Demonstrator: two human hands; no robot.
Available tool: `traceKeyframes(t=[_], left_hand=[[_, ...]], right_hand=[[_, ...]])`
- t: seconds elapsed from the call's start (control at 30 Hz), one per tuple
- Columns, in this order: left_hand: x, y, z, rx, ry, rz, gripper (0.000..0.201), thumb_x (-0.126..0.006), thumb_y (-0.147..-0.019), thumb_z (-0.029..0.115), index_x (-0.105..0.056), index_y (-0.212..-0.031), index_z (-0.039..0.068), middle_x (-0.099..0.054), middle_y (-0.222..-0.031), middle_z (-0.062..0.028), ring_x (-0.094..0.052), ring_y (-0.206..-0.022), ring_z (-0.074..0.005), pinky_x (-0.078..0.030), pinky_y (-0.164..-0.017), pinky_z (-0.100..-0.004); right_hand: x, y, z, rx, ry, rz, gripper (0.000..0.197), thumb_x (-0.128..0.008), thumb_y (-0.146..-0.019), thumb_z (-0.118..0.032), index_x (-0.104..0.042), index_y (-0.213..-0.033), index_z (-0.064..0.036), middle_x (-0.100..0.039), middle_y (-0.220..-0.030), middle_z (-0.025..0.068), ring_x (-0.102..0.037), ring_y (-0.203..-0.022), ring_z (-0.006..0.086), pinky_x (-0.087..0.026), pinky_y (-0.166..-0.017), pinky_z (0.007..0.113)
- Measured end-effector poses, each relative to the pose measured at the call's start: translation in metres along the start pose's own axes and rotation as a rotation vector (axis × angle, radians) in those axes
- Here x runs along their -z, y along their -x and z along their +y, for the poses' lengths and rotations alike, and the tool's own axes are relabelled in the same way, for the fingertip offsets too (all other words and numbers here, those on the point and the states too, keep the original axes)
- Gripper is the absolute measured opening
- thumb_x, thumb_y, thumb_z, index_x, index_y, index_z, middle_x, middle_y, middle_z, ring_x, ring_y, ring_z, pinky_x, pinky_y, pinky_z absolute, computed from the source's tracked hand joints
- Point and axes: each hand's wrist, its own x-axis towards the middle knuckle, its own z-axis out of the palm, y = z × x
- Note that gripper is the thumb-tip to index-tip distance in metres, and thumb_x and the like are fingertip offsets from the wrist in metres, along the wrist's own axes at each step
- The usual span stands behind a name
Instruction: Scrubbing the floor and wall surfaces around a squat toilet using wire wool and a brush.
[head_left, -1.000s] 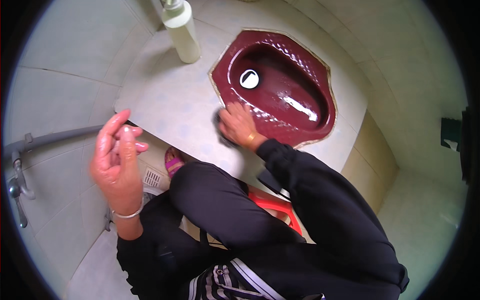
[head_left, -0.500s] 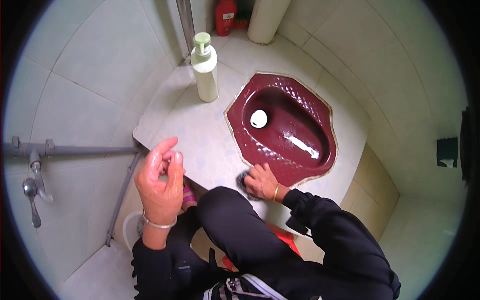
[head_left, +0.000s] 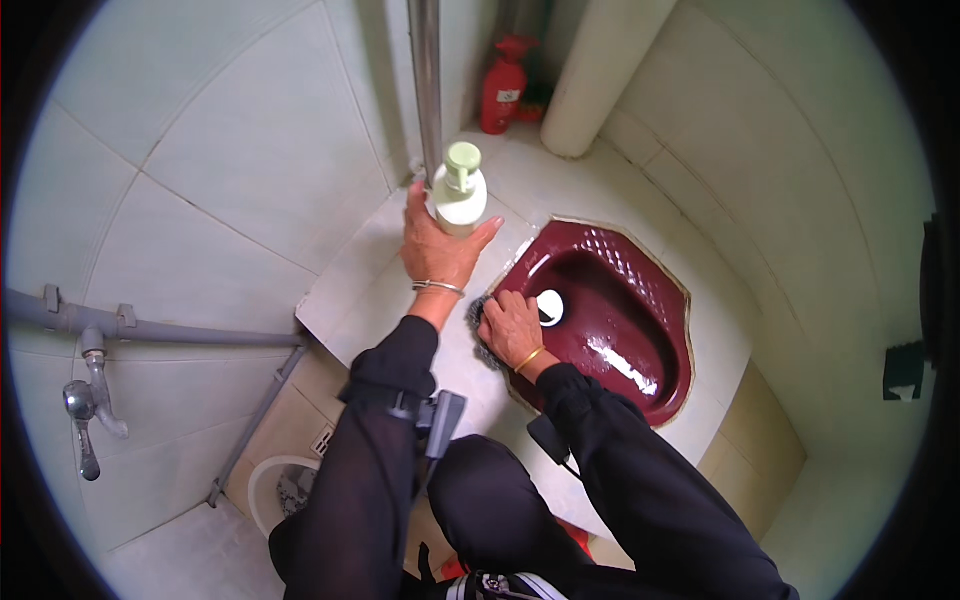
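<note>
My left hand (head_left: 440, 250) reaches round the lower part of a pale pump bottle (head_left: 461, 200) with a light green top. Its thumb lies on the right of the bottle and the fingers on the left; the bottle's base is hidden behind the hand. My right hand (head_left: 512, 328) presses a dark grey scrubber, like steel wool (head_left: 478, 335), against the left rim of a dark red squat toilet (head_left: 672, 300). Fingers curl over the scrubber, covering much of it. A white round piece (head_left: 549, 307) sits in the bowl beside that hand.
A red bottle (head_left: 503, 95) and a thick pale pipe (head_left: 600, 85) stand at the back, near a metal pole (head_left: 428, 90). On the left wall are a grey pipe (head_left: 200, 334) and a tap (head_left: 88, 400). A white bucket (head_left: 262, 485) stands below, lower left.
My left hand, raised and away from the bottle before, has moved forward and right to the pump bottle. My right hand has slid the scrubber up along the toilet's left rim. The view has shifted.
</note>
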Motion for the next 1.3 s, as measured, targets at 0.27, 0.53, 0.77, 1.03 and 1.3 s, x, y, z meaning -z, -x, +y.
traceKeyframes(t=[0.27,0.53,0.77,1.03,1.3], left_hand=[[0.067,-0.004,-0.045,0.156,0.062,-0.004,0.059,-0.085,-0.064,0.029,-0.06,-0.11,0.003,-0.071,-0.094,-0.0145,-0.07,-0.084,-0.033,-0.054,-0.076,-0.042],[0.137,0.01,-0.078,0.045,-0.079,0.208,0.067,-0.087,-0.064,0.028,-0.053,-0.114,-0.001,-0.067,-0.101,-0.0181,-0.067,-0.091,-0.0324,-0.052,-0.081,-0.0409],[0.111,0.115,-0.109,0.396,-0.395,-0.011,0.1,-0.078,-0.074,0.044,-0.025,-0.14,-0.01,-0.029,-0.144,-0.0336,-0.029,-0.136,-0.0443,-0.024,-0.112,-0.0489],[0.09,0.14,-0.114,0.168,-0.821,-0.336,0.096,-0.052,-0.088,0.054,-0.013,-0.146,-0.012,-0.004,-0.152,-0.0373,0.002,-0.142,-0.052,0.0,-0.113,-0.0585],[0.086,0.134,-0.103,0.196,-0.776,-0.386,0.096,-0.053,-0.087,0.052,-0.012,-0.145,-0.014,-0.003,-0.151,-0.0393,0.003,-0.141,-0.0536,0.0,-0.112,-0.0613]], right_hand=[[-0.005,0.0,0.004,0.002,-0.034,-0.015,0.016,-0.067,-0.07,-0.023,-0.056,-0.077,-0.0126,-0.052,-0.082,0.0072,-0.052,-0.082,0.0262,-0.035,-0.068,0.042],[-0.011,-0.024,0.017,0.043,-0.01,-0.008,0.015,-0.066,-0.072,-0.02,-0.056,-0.078,-0.0109,-0.053,-0.081,0.0084,-0.053,-0.081,0.0269,-0.038,-0.067,0.041],[-0.02,-0.043,0.01,0.101,-0.003,0.052,0.013,-0.065,-0.071,-0.015,-0.054,-0.074,-0.0097,-0.052,-0.076,0.0089,-0.054,-0.076,0.0273,-0.039,-0.064,0.041],[-0.048,-0.13,-0.002,0.116,0.075,-0.077,0.01,-0.06,-0.078,-0.02,-0.059,-0.08,-0.0105,-0.058,-0.083,0.0101,-0.058,-0.083,0.0296,-0.044,-0.066,0.046],[-0.056,-0.255,0.093,-0.503,0.303,-0.009,0.02,-0.053,-0.088,-0.027,-0.062,-0.096,-0.0111,-0.063,-0.1,0.0153,-0.063,-0.094,0.0336,-0.051,-0.075,0.051]])
